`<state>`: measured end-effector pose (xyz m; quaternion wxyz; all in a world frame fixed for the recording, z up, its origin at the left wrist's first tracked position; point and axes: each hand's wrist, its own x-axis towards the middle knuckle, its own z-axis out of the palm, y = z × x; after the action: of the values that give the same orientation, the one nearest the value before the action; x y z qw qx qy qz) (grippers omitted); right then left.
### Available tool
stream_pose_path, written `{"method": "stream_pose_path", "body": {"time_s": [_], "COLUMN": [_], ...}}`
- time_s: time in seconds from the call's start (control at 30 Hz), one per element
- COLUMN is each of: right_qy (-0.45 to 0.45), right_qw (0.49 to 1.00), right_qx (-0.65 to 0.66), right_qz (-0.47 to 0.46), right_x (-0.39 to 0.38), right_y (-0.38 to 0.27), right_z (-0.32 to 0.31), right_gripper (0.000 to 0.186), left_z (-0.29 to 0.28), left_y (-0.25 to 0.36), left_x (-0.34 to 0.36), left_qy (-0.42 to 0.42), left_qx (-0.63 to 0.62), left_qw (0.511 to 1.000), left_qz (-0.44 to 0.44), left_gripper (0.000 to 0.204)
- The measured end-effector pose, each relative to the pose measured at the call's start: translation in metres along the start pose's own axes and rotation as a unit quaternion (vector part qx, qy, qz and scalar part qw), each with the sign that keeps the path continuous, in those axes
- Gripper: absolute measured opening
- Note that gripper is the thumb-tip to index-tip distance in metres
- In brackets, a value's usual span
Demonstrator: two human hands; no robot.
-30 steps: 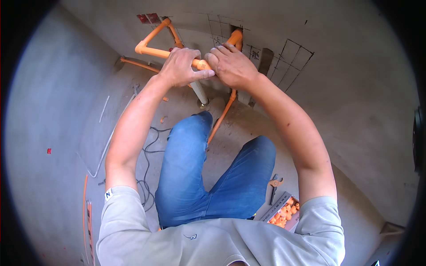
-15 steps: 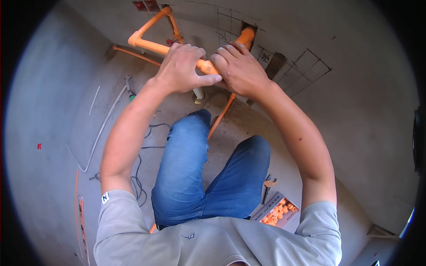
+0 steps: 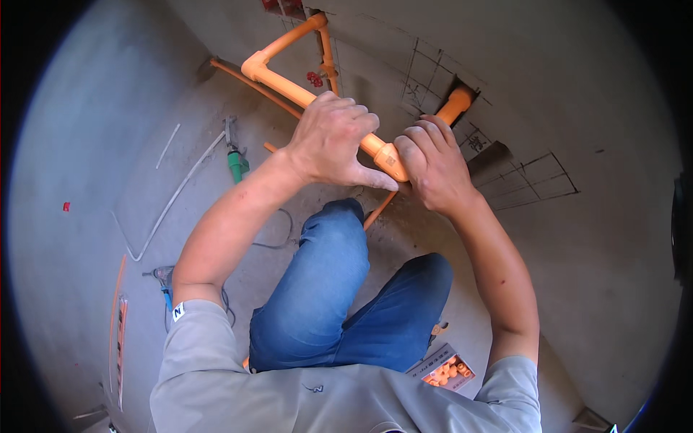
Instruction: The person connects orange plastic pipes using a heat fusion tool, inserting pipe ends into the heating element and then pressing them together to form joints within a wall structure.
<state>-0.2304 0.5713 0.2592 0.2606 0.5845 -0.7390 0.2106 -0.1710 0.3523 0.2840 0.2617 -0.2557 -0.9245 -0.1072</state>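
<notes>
An orange plastic pipe point(image 3: 285, 85) runs from an elbow at the upper left down to a coupling point(image 3: 388, 159) in front of me. My left hand point(image 3: 330, 138) is wrapped around the pipe just left of the coupling. Just right of it, my right hand point(image 3: 434, 171) grips the section that leads up into a hole in the grey wall point(image 3: 456, 105). Both hands meet at the joint. A thinner orange pipe point(image 3: 377, 209) drops from below my hands toward the floor. My knees in blue jeans are under the pipe.
A box of small orange fittings point(image 3: 446, 371) lies on the floor by my right leg. A green-handled tool point(image 3: 237, 163), thin white rods point(image 3: 170, 206), a cable and a blue tool point(image 3: 166, 286) lie at my left. Pencil grids mark the wall point(image 3: 534, 180).
The view has tilted, so pipe and hands sit lower in the picture. Both hands keep their grip at the coupling; the right hand has slid slightly apart from the left.
</notes>
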Motion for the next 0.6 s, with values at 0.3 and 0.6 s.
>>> {"method": "stream_pose_path", "body": {"time_s": [0.3, 0.6], "right_qy": [0.050, 0.080], "right_qw": [0.997, 0.996], "right_qx": [0.033, 0.029], "right_qz": [-0.041, -0.038], "right_x": [0.004, 0.003], "right_y": [0.010, 0.012], "right_z": [0.011, 0.018], "right_gripper": [0.037, 0.035], "left_z": [0.009, 0.011], "left_y": [-0.001, -0.001], "left_x": [0.004, 0.003], "left_qy": [0.059, 0.075], "left_qx": [0.002, -0.030], "left_qw": [0.998, 0.996], "left_qz": [-0.018, -0.022], "left_gripper": [0.081, 0.073]}}
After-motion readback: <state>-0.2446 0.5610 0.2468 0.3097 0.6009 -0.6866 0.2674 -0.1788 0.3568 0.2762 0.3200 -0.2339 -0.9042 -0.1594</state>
